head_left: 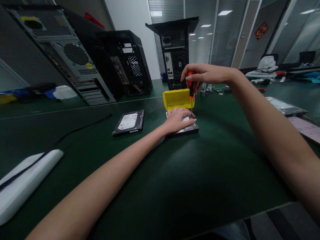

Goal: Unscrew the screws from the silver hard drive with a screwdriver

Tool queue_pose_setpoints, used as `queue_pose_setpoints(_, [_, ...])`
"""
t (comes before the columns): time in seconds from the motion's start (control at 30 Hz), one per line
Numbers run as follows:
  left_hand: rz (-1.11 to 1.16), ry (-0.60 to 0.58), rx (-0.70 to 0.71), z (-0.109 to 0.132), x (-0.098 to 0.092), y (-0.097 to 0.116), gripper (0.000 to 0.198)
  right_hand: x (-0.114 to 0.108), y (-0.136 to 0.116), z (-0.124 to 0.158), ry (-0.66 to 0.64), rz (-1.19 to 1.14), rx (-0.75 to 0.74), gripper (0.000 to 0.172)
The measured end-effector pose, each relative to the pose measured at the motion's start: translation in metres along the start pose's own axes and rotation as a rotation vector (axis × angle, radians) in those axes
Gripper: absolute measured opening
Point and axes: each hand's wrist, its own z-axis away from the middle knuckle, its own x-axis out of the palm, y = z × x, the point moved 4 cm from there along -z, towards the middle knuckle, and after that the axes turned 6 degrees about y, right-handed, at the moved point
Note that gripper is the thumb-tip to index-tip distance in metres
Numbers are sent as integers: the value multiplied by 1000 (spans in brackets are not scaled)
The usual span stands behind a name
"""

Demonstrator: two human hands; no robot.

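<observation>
My right hand [197, 76] grips a red-and-black screwdriver [191, 83] by its handle, fingers closed around the top. The shaft points straight down, and its tip meets the right part of a hard drive [186, 131] lying on the green table. Across the top of that drive lies my left hand [178, 119], open, with the thumb stretched out beside the screwdriver tip. It covers much of the drive's label. Just behind the drive stands an open yellow case [176, 99]. Left of my left hand, a second hard drive [129, 122] rests flat, label up.
Computer cases [75, 53] stand at the back left, with another tower [175, 50] behind the yellow case. A white device [27, 180] with a black cable [82, 128] lies at the left. Another drive [285, 105] and a pink sheet [305, 128] lie at the right.
</observation>
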Motion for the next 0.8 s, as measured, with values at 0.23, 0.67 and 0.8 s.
queue_pose_setpoints(0.23, [-16, 12, 4, -1, 1, -1, 38, 3, -7, -1, 2, 71, -14, 20])
queue_pose_setpoints(0.67, [-14, 2, 0, 0, 2, 0, 42, 8, -2, -4, 77, 105, -32, 31])
queue_pose_setpoints(0.8, [-9, -3, 2, -1, 1, 1, 42, 11, 1, -6, 101, 136, -44, 29])
